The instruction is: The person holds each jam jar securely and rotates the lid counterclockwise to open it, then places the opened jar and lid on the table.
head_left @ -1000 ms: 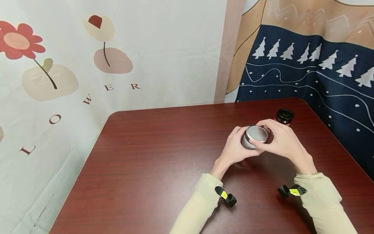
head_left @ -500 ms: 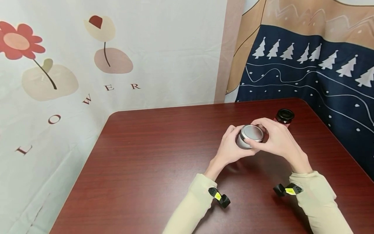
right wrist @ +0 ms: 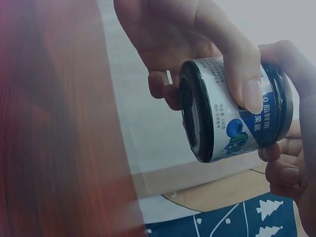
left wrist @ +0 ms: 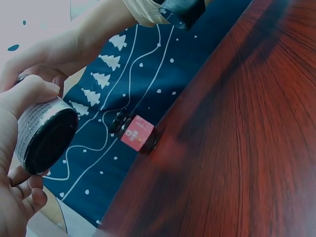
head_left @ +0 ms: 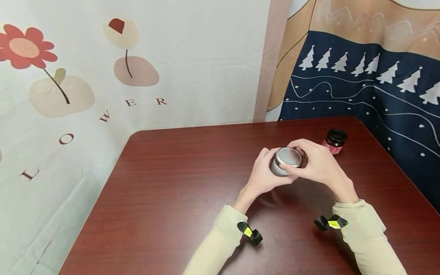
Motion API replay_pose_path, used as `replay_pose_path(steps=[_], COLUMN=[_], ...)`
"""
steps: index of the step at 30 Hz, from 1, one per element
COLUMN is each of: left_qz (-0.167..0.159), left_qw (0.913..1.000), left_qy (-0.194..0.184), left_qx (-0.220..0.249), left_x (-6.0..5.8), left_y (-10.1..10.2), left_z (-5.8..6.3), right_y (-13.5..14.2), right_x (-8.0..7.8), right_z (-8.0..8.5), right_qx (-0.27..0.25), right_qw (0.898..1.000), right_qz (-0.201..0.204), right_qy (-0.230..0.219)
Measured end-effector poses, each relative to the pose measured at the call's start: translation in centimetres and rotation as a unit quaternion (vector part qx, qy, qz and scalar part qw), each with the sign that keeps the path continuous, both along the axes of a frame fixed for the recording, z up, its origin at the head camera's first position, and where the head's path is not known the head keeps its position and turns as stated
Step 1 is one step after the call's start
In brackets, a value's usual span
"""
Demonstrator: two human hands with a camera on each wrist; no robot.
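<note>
A small jam jar (right wrist: 237, 133) has a white and blue label with blueberries on it and a silver lid (head_left: 289, 156). Both hands hold it up off the table. My left hand (head_left: 264, 173) grips the jar's body, its thumb lying across the label in the right wrist view. My right hand (head_left: 320, 165) pinches the lid's rim between thumb and fingers. The jar's dark underside shows in the left wrist view. Whether the lid sits tight or loose cannot be made out.
A second jar (head_left: 334, 142), with a black lid and pink label, stands on the reddish-brown table (head_left: 192, 183) behind and right of my right hand. Patterned cloths hang behind the table: a white flower one (head_left: 206, 57) and a navy one with trees (head_left: 343, 88).
Both hands have shifted left together with the jam jar, still gripping body and lid. More of the pink-labelled jar shows now. The head view has moved slightly.
</note>
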State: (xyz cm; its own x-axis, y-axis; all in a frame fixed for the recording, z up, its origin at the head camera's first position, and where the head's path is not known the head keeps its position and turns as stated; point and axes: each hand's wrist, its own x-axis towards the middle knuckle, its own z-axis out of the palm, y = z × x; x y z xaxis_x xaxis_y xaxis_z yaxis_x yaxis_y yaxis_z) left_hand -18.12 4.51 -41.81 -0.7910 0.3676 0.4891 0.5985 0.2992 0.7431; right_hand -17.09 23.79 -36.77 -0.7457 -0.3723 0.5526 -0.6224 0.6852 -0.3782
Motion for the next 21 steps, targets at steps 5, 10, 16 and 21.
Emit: replay_pose_path(steps=[5,10,16,21], left_qz=[0.004,0.009,0.016,0.020], left_qw=[0.9999,0.9999,0.9998,0.9997], left_qy=[0.009,0.012,0.011,0.012], left_qx=[0.002,0.005,0.006,0.005], left_x=[0.2,0.3,0.3,0.3], left_y=[-0.7,-1.5,-2.3,-3.0], left_z=[0.2,0.4,0.4,0.5], right_y=[-0.7,-1.5,-2.3,-3.0], right_x=[0.0,0.0,-0.2,-0.3], right_z=[0.2,0.4,0.7,0.7], right_qx=[-0.005,-0.012,-0.015,-0.014], right_qw=[1.000,1.000,1.000,0.999], right_qz=[0.007,0.015,0.025,0.030], right_qy=[-0.006,-0.007,-0.003,-0.006])
